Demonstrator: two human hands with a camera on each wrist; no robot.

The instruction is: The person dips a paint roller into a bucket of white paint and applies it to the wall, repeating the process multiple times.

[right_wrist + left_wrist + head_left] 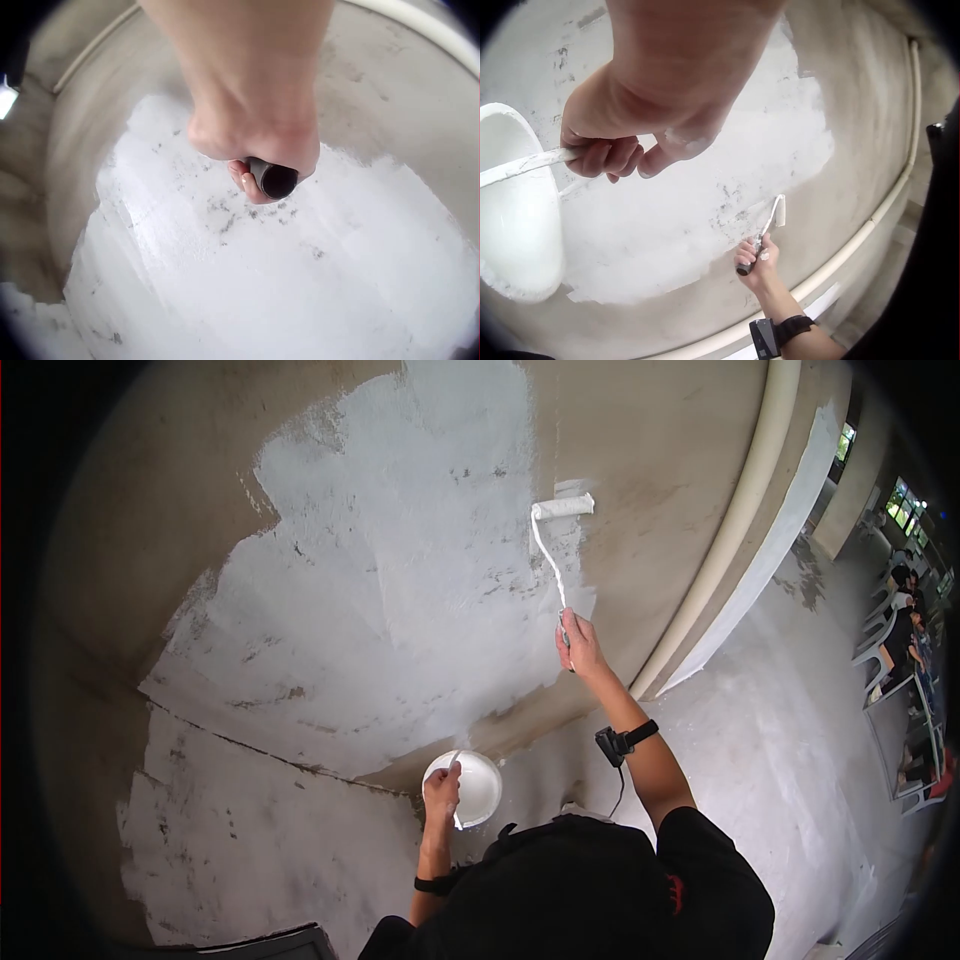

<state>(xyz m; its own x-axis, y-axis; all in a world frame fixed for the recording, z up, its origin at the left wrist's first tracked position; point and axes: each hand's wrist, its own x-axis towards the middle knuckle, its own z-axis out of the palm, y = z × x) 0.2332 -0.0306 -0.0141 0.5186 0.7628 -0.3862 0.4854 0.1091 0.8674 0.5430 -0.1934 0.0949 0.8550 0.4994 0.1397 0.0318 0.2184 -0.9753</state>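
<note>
The right hand clamps round the dark handle of the paint roller, whose sleeve sits beyond that grip at the wall, the left hand gripping the bucket by its bail behind: seemingly mid-coating, calling next for even pressure.

Bright windows beyond pale floor

Beige pipe, chairs, bright window.
</note>
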